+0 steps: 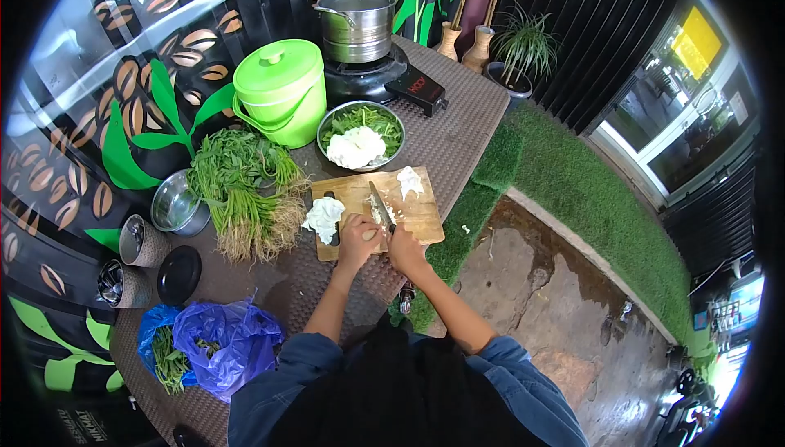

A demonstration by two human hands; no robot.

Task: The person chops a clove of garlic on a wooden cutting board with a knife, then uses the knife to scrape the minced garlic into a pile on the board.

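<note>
Though bulky, green bundle [245, 170] beside board [425, 220]

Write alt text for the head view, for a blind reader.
A person's right grip holds a knife among pale chopped bits on a wooden cutting board, the left grip close by. Nearby are leafy greens with roots, a filled metal bowl, a lidded green bucket and a steel pot on a stove.
</note>
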